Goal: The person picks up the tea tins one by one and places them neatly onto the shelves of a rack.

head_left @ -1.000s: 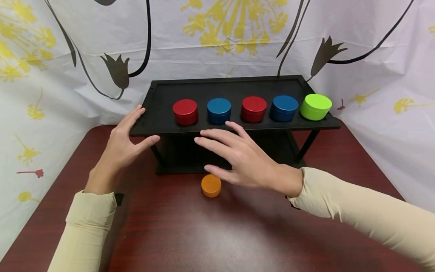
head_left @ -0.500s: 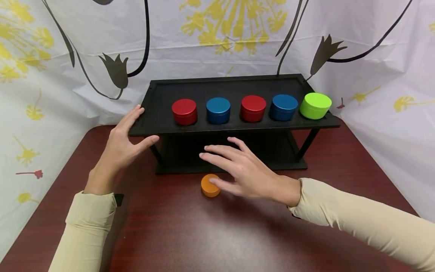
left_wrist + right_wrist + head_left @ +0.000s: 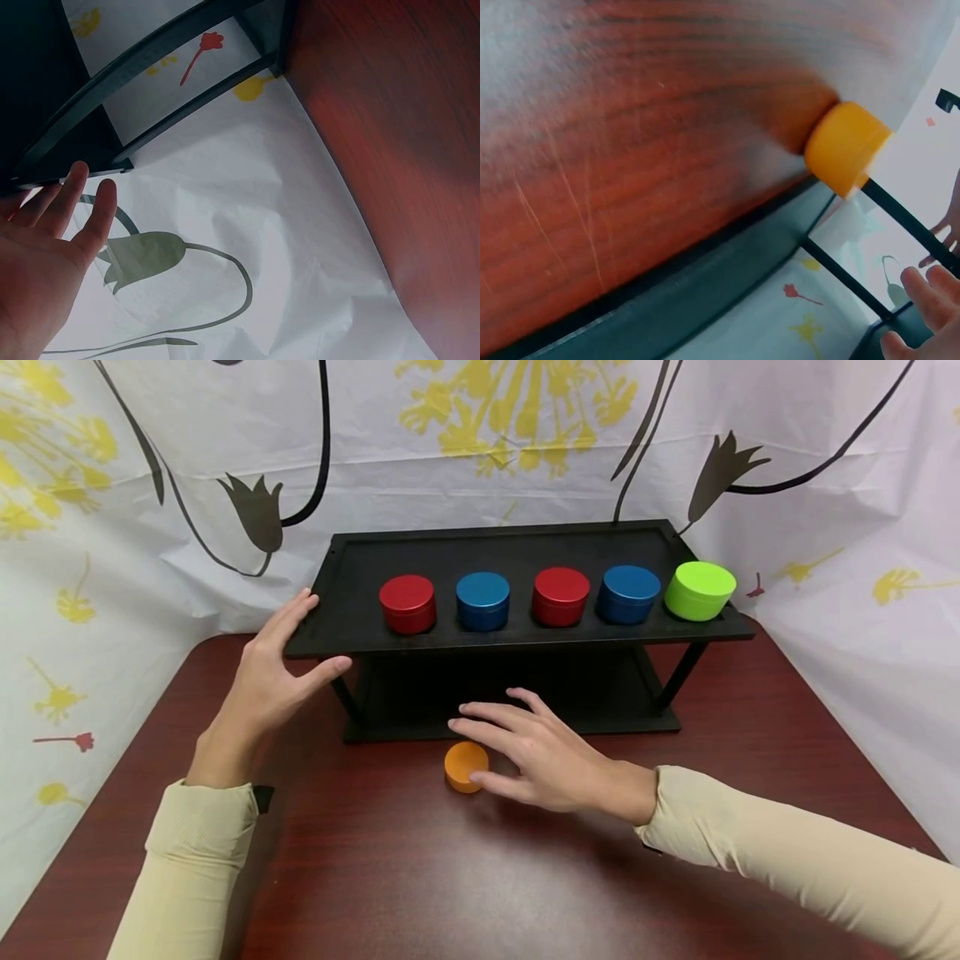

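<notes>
A small round orange tin (image 3: 461,762) sits on the dark red table, in front of a black two-tier shelf (image 3: 450,552). Beside it, the right hand (image 3: 536,756) hovers with fingers spread, its thumb tip overlapping the tin's right side in the head view. The right wrist view shows the same orange tin (image 3: 844,146) with fingertips of the right hand (image 3: 934,319) at the lower right. At the shelf's left end is the left hand (image 3: 266,685), its straight fingers along the side edge and thumb in front. The left wrist view shows those fingers (image 3: 96,221) near the frame.
On the upper tier stand several round tins in a row: a red tin (image 3: 408,604), a blue tin (image 3: 483,602), another red tin (image 3: 560,597), another blue tin (image 3: 628,595) and a lime green tin (image 3: 700,591). A patterned white cloth (image 3: 480,497) hangs behind.
The right hand has come down and toward the person, from in front of the upper tier to beside the orange tin. The left hand and the tins have stayed put.
</notes>
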{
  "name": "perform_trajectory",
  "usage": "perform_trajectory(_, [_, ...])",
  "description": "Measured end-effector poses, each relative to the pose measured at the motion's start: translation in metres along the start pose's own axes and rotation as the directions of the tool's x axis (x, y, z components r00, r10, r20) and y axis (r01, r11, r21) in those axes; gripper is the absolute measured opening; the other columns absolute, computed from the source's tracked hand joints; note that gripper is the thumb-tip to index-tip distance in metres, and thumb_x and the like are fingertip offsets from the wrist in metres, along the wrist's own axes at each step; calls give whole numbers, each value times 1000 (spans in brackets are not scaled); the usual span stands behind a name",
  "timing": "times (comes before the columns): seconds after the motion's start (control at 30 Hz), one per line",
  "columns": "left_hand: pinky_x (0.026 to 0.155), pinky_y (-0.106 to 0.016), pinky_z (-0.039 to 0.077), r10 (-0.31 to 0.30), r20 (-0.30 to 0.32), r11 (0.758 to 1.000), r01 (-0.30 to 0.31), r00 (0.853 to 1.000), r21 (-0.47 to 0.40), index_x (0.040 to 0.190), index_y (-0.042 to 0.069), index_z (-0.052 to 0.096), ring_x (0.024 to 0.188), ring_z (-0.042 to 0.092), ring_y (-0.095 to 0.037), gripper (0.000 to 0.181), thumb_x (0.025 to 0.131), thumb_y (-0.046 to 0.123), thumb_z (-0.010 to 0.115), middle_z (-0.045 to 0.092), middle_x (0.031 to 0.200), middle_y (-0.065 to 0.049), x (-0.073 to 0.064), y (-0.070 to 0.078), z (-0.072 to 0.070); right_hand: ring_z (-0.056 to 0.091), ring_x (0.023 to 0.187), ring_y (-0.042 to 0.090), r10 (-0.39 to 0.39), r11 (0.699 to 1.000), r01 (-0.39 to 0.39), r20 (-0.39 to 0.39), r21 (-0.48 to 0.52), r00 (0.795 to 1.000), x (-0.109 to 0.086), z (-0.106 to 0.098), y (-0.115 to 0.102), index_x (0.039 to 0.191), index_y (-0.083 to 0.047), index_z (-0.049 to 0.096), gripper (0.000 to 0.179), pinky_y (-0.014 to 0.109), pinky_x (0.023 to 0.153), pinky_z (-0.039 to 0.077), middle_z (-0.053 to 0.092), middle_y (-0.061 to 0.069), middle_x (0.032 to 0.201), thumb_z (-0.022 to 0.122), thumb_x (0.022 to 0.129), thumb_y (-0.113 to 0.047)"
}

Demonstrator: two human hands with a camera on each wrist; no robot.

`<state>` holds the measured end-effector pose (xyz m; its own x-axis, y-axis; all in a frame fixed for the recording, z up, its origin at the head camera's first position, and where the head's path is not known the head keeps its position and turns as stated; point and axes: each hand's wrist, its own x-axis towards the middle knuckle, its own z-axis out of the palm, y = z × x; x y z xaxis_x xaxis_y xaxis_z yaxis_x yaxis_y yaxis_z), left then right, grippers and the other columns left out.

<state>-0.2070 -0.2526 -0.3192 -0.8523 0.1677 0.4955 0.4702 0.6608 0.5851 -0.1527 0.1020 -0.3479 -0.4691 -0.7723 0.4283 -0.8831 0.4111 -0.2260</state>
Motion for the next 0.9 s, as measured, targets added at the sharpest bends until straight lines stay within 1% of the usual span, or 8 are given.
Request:
perform_trajectory(0.17, [117,-48,26,1,0,1000,-1,1000,-1,150,18,46,144,32,-15,79,81,30,83,37,158,1,0,-1,0,47,134,15,20,1000,-21,53,21,998,-5,8,2,144,-20,53,55,54,112,29,52,3,146,68,94,-37])
perform_trajectory(0.37, [117,-47,26,3,-4,1000,-3,1000,-1,150,17,46,144,32,-15,79,81,30,83,38,157,-1,0,-1,0,48,133,15,50,998,-53,91,37,995,-7,14,4,144,-19,54,54,53,112,30,52,3,146,67,95,-39])
perform_trajectory(0.5, [116,-48,26,3,-3,1000,-2,1000,3,150,18,46,145,32,-16,79,81,31,83,37,157,1,1,-1,0,48,133,15,69,996,-76,125,51,990,-9,19,4,143,-18,54,54,53,112,30,50,3,147,66,95,-40])
perform_trajectory(0.7, [116,-49,27,-1,2,1000,1,1000,6,150,19,46,145,31,-16,79,81,31,83,37,158,1,1,-1,0,46,135,17,78,995,-87,183,42,980,-10,24,5,145,-18,52,55,54,113,29,48,5,150,64,97,-41])
perform_trajectory(0.9, [116,-48,27,-2,-2,1000,2,1000,1,150,19,47,145,32,-16,79,81,30,83,37,157,2,1,-1,0,48,135,20,67,995,-83,218,61,974,-9,28,7,144,-16,53,54,56,112,31,48,10,149,64,97,-40])
